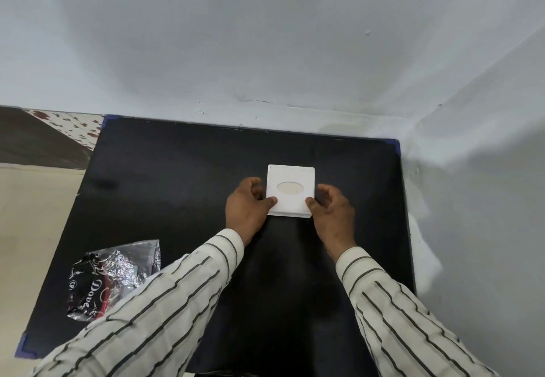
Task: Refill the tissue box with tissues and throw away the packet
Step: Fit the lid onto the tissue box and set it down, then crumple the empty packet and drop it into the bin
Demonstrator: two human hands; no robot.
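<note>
A white square tissue box with an oval opening in its lid sits on the black table, toward the back right. My left hand grips its left side, thumb on the lid's near corner. My right hand grips the right side the same way. A pale tissue surface shows through the oval. The crumpled black and silver packet lies at the table's near left, partly under my left sleeve.
The table stands in a corner, with a pale wall behind it and another wall along its right edge. Blue tape marks the table corners. Left of the table are a beige floor and a patterned strip.
</note>
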